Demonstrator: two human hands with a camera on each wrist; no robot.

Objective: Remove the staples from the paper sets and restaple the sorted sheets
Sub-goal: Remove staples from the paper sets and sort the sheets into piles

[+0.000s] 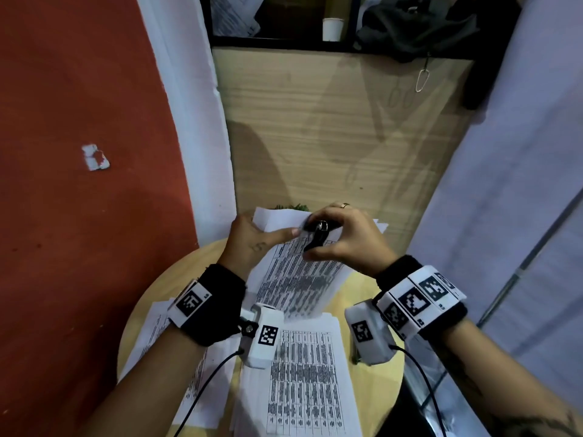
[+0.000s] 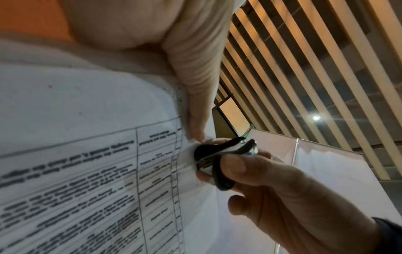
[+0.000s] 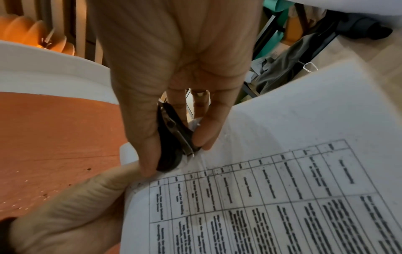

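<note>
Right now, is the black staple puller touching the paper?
Touching. In the right wrist view the staple puller, pinched by the right hand, bites into the corner of the paper, which puckers around its metal tip.

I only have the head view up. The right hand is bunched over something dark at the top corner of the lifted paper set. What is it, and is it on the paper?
Observer: The right hand grips a black staple remover; its metal tip is on the corner of the held paper set.
Operator: Where is the left thumb?
Observer: In the left wrist view the left hand lays its thumb along the sheet edge, its tip beside the remover.
Operator: Is the staple out?
Observer: Cannot tell; the remover hides that spot, though the paper there is puckered.
</note>
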